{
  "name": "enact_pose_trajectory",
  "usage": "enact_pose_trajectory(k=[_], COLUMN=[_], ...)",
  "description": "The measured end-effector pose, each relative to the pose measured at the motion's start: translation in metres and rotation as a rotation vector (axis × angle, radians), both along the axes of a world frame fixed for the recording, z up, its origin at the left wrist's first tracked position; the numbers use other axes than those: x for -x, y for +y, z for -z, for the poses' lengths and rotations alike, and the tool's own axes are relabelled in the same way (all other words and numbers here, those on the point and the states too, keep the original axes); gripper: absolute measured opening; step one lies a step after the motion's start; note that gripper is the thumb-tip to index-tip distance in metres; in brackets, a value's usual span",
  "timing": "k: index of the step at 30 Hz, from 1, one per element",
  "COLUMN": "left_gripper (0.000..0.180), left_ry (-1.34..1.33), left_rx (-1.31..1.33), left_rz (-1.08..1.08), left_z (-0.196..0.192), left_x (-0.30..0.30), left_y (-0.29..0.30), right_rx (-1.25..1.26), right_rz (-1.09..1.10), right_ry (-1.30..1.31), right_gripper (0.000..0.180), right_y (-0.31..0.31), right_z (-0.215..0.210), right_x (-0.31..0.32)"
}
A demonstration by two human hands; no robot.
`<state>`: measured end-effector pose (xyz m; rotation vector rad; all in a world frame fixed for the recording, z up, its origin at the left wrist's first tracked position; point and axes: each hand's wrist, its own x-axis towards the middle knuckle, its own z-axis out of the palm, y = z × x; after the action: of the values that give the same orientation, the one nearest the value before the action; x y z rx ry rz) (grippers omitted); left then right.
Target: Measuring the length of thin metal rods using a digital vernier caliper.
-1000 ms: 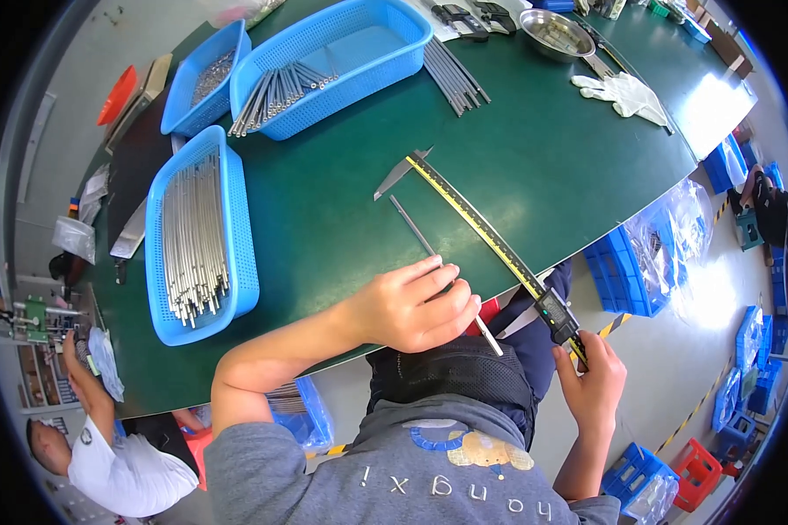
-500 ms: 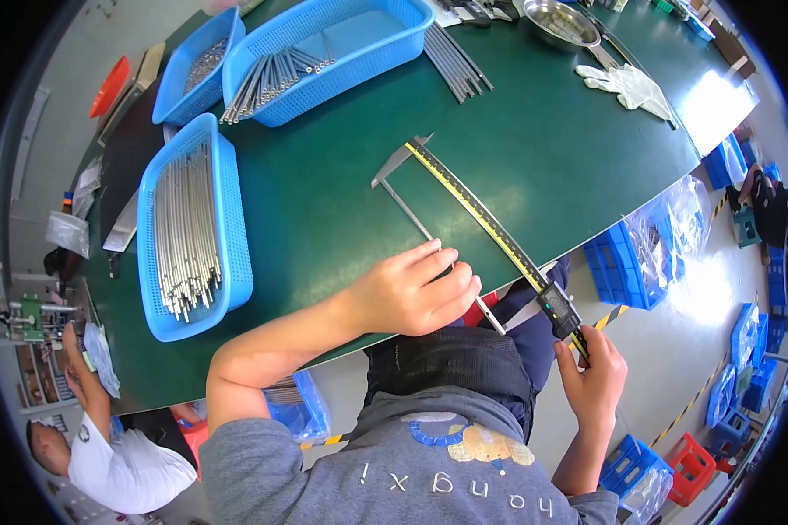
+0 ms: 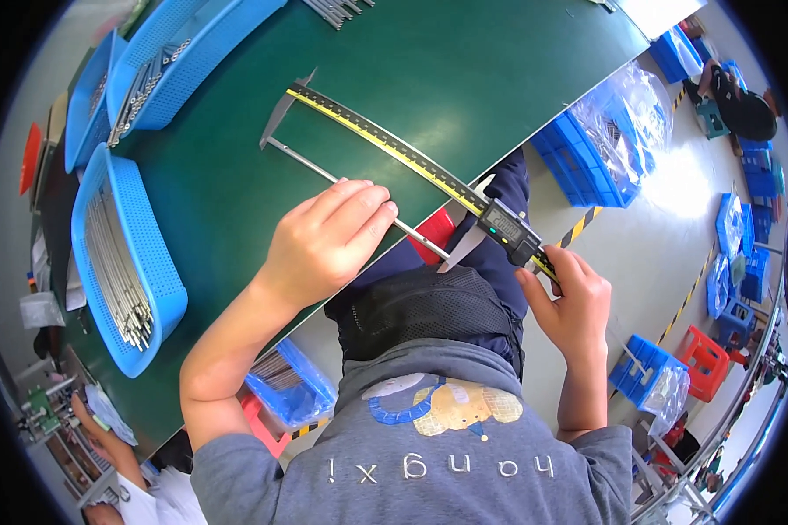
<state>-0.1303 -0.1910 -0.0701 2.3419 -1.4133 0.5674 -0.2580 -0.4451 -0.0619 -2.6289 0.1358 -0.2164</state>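
Observation:
A thin metal rod [image 3: 304,161] lies between the jaws of a long digital caliper [image 3: 396,150]. One end of the rod meets the far jaw and the other is at the near jaw by the display. My left hand [image 3: 328,236] is closed around the rod's middle, fingers wrapped over it. My right hand [image 3: 571,299] grips the caliper at its near end, just past the display, with the thumb against the beam. The caliper's far part reaches over the green table [image 3: 228,210], while its near end juts out past the table edge.
At left stands a blue basket [image 3: 168,278] of metal rods. Behind it are a larger blue basket [image 3: 179,92] with more rods and another blue basket [image 3: 79,131]. Several rods [image 3: 337,10] lie at the far edge. Blue crates [image 3: 578,162] stand on the floor at right.
My view has turned and shifted, so the baskets sit farther left. Both hands keep their grips, and the caliper with the rod appears farther left and higher in view.

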Motion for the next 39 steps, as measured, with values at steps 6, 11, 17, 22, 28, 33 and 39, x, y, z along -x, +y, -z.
enact_pose_trajectory(k=[6,11,17,22,28,33,39], left_gripper=[0.022,0.022,0.022,0.028,0.029,0.028,0.031], left_ry=[0.005,0.019,0.036,0.061,0.103,0.110,0.164], left_rx=[-0.007,0.005,0.008,0.003,0.007,0.016,-0.007], left_rz=[0.007,0.019,0.023,0.051,0.059,0.060,0.094], left_z=[-0.0017,-0.0016,-0.0014,-0.0040,-0.0028,-0.0014,-0.0056], left_x=[0.0016,-0.0017,-0.0039,-0.0054,-0.0039,-0.0038,-0.0073], left_y=[0.0008,0.0000,0.0031,0.0039,0.0038,0.0020,-0.0044], right_rx=[0.014,0.025,0.058,0.063,0.079,0.099,0.091], right_rz=[-0.012,0.006,0.004,0.015,-0.011,-0.012,-0.012], right_ry=[-0.014,-0.031,-0.015,0.005,0.006,0.020,0.013], right_gripper=[0.030,0.029,0.036,0.037,0.042,0.044,0.038], right_y=[-0.0007,0.0001,-0.0009,0.0020,0.0022,0.0020,-0.0001], right_z=[-0.0021,0.0000,0.0032,0.0042,0.0015,0.0012,0.0015], right_x=[0.0021,0.0012,-0.0019,-0.0003,0.0022,0.0034,-0.0003])
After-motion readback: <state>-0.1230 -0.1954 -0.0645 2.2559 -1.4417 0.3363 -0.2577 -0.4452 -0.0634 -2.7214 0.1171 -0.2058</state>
